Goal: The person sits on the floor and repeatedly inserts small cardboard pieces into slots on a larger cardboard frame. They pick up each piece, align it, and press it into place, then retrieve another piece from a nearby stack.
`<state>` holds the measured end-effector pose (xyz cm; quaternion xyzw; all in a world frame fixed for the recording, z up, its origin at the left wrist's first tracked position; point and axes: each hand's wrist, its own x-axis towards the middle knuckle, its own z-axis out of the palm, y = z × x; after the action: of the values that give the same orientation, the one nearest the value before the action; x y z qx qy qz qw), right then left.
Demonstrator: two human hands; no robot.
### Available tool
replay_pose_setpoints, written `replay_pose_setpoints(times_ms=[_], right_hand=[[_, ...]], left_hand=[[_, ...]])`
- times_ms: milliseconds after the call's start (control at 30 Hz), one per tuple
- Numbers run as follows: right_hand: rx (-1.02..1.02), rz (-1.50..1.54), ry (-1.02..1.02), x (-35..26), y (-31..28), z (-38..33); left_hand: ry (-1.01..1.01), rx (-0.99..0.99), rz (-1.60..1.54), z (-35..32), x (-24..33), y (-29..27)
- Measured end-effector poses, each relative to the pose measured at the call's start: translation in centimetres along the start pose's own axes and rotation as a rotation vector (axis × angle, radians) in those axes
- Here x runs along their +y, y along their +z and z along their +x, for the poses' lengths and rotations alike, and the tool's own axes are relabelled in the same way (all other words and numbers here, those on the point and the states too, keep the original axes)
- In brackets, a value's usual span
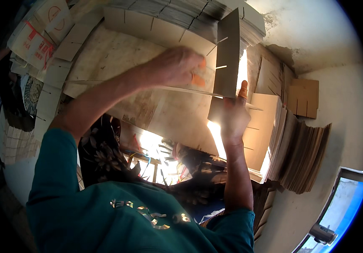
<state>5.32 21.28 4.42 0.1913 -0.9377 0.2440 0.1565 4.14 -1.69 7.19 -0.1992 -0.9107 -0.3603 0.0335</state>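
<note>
My right hand (234,122) is closed on the lower end of a grey slotted cardboard divider (228,55), which stands upright. One finger with an orange finger cot points up beside it. A long thin cardboard strip (177,89), seen nearly edge-on, meets the divider near that hand and stretches left. Just above this strip, my left hand (175,67) is slightly blurred. Its two orange-covered fingertips are apart, with nothing visible between them. Behind lies another slotted cardboard strip (160,29) along the far side of the board.
A worn board (105,55) forms the work surface. Stacked slotted cardboard (303,152) stands at the right, with a brown piece (303,99) by the wall. Grey stacks (181,12) line the back. Printed cartons (34,46) sit at far left. Bright light shows below the board.
</note>
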Motion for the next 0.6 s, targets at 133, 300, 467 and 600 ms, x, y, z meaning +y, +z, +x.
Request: replay_pose_setpoints(times_ms=[133, 300, 467, 600], right_hand=[[0.053, 0.001, -0.123, 0.8, 0.1, -0.8], [0.069, 0.035, -0.116, 0.3, -1.8, -2.7], [0.164, -0.003, -0.016, 1.4, -0.9, -1.4], [0.102, 0.095, 0.189, 1.2, -0.3, -1.2]], left_hand=[[0.169, 0.172, 0.229, 3.7, -8.0, 0.7], [0.026, -0.206, 0.372, 6.3, -11.8, -0.7], [-0.110, -0.560, 0.429, 9.3, -7.4, -3.6], [0.200, -0.269, 0.558, 9.5, -8.6, -3.4]])
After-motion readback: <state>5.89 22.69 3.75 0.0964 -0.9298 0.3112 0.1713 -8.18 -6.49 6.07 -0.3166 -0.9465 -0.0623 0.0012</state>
